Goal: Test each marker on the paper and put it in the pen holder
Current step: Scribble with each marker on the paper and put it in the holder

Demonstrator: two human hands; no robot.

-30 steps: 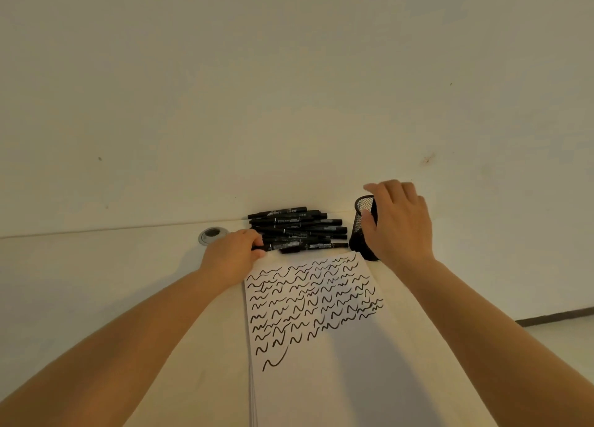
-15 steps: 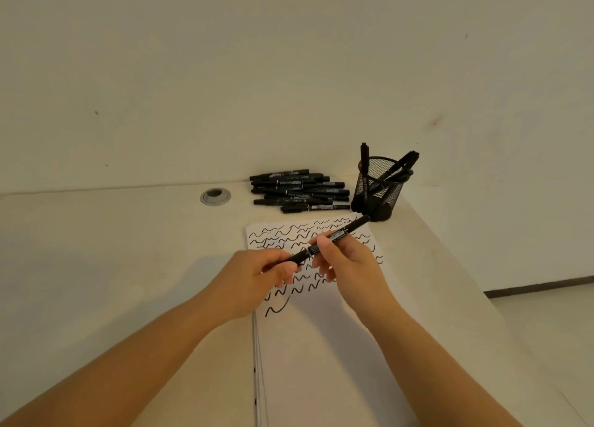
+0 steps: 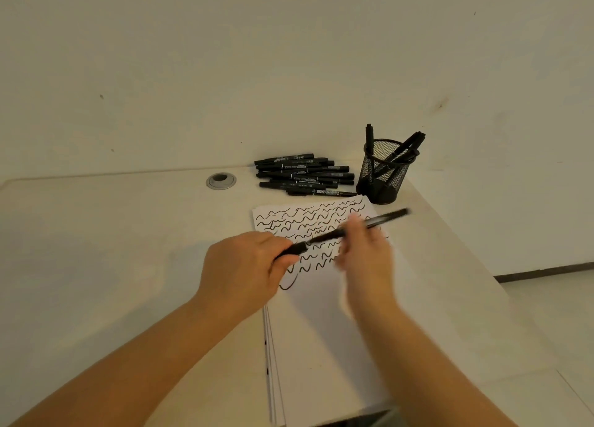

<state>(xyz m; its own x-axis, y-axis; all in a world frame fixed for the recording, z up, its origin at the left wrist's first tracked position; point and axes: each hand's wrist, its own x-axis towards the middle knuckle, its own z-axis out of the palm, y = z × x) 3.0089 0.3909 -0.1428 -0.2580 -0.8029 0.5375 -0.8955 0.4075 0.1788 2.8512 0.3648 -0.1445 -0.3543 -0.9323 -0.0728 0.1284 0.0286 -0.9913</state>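
My left hand (image 3: 244,266) grips the marker (image 3: 340,232); my blurred right hand (image 3: 366,256) pinches its barrel, I judge uncapping. Next: scribble on the paper (image 3: 321,314) at six o'clock.

a: can you read anything here?
b: only on the nearest marker (image 3: 321,192) of the pile lying on the desk. its white label seems to say "marker", with smaller print beside it too fine to read.
a: and the sheet of paper (image 3: 308,224)?
b: just black wavy test lines, no words or numbers.
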